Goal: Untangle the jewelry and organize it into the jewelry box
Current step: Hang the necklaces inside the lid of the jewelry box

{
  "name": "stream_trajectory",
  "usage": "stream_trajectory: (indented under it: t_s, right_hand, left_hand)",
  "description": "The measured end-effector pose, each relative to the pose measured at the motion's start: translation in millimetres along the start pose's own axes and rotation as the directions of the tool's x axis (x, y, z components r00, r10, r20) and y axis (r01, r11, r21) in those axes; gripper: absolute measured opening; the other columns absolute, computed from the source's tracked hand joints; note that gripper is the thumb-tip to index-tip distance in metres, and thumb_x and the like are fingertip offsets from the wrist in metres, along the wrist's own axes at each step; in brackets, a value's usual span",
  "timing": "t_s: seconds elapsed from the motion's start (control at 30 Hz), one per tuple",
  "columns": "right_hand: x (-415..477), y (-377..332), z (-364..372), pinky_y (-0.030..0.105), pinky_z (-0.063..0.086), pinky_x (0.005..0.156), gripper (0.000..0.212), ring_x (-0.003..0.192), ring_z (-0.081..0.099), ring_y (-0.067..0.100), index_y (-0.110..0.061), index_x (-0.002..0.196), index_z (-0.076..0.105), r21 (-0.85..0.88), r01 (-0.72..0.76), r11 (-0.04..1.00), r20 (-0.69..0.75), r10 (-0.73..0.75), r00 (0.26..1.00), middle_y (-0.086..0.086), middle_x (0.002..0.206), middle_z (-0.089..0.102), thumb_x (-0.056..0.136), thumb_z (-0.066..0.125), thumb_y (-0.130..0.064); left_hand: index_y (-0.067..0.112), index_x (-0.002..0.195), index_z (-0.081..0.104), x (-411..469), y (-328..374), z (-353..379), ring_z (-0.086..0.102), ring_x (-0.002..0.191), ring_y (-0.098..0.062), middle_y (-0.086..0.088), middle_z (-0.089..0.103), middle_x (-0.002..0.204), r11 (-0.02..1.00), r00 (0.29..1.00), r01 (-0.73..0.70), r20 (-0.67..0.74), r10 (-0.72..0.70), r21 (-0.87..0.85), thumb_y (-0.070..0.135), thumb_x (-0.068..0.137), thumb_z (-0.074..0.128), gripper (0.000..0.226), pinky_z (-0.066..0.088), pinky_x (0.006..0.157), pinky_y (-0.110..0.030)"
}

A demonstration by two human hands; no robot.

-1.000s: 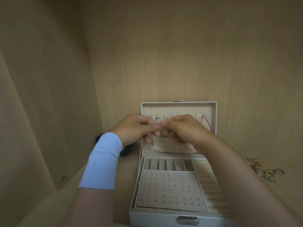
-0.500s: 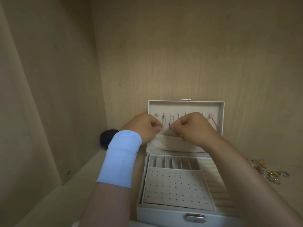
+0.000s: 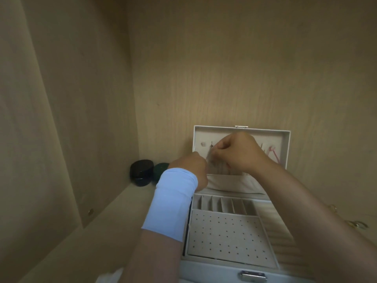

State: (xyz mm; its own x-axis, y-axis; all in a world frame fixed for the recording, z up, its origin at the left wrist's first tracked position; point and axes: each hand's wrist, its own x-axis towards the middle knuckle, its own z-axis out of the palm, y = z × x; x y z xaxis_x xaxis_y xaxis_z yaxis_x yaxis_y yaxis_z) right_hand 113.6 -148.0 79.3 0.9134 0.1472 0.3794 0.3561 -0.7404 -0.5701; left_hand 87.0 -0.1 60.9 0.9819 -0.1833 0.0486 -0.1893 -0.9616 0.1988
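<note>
Bare forearms — pale-blue wrist sleeve (image 3: 173, 201)

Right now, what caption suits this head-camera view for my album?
Left hand and right hand pinch a fine chain at the hooks inside the raised lid of the jewelry box.

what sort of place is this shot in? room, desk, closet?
Most likely inside a wardrobe or cabinet compartment: light wood-grain back panel and left side panel meet in a corner, a matching shelf board carries the white open jewelry box, and a small metal fitting sits in the side panel.
</note>
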Motion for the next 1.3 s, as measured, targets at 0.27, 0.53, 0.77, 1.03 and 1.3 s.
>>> stream_trajectory:
  t_s: [0.27,0.53,0.77,1.03,1.3]
  right_hand:
    - [-12.7,9.4,14.4,0.034,0.058,0.084,0.010,0.085,0.068,0.005,-0.034,0.076,0.079,-0.173,0.008,0.985,0.106,0.011,0.994,-0.019,0.081,0.073,0.077,0.076,-0.024]
    - [-28.0,26.7,-5.6,0.022,0.053,0.085,0.012,0.094,0.068,0.005,-0.028,0.094,0.079,-0.121,0.084,0.989,0.094,-0.072,0.993,-0.014,0.096,0.075,0.086,0.074,-0.022]
    - [-81.7,74.7,-93.6,0.008,0.045,0.058,0.012,0.058,0.056,-0.014,-0.028,0.098,0.077,-0.106,-0.053,0.993,-0.001,0.053,0.999,-0.015,0.091,0.070,0.087,0.075,-0.023]
    - [-157.0,193.5,-196.2,0.019,0.048,0.052,0.007,0.039,0.057,-0.002,-0.027,0.090,0.074,-0.189,-0.383,0.904,-0.032,0.384,0.923,-0.002,0.088,0.074,0.087,0.074,-0.021]
    - [-198.1,297.0,-215.6,0.031,0.051,0.097,0.023,0.111,0.065,0.018,-0.025,0.109,0.075,-0.327,-0.549,0.770,-0.116,0.544,0.831,-0.002,0.121,0.070,0.090,0.065,-0.018]
  left_hand:
    - [0.020,0.119,0.066,-2.4,2.1,-4.7,0.063,0.102,-0.025,-0.002,0.060,0.121,0.998,1.000,0.020,-0.005,-0.021,-0.067,0.019,0.091,0.059,0.029,0.054,0.089,-0.036]
    - [0.026,0.133,0.055,-7.2,14.7,-12.4,0.057,0.118,-0.019,0.004,0.056,0.134,0.992,0.998,-0.024,-0.052,0.018,-0.121,0.036,0.089,0.064,0.046,0.047,0.102,-0.037]
    - [0.032,0.115,0.063,-19.6,77.7,4.8,0.058,0.092,-0.007,0.014,0.063,0.109,0.912,0.966,-0.244,-0.166,0.198,-0.331,0.038,0.091,0.062,0.025,0.047,0.090,-0.026]
    - [0.029,0.112,0.064,-15.0,206.0,63.0,0.060,0.084,-0.010,0.017,0.063,0.094,0.827,0.908,-0.417,-0.129,0.399,-0.377,0.030,0.090,0.059,0.022,0.050,0.085,-0.025]
    - [0.025,0.123,0.063,14.1,310.7,118.7,0.061,0.108,-0.016,0.005,0.065,0.119,0.850,0.874,-0.457,0.044,0.484,-0.263,0.031,0.092,0.058,0.032,0.044,0.101,-0.029]
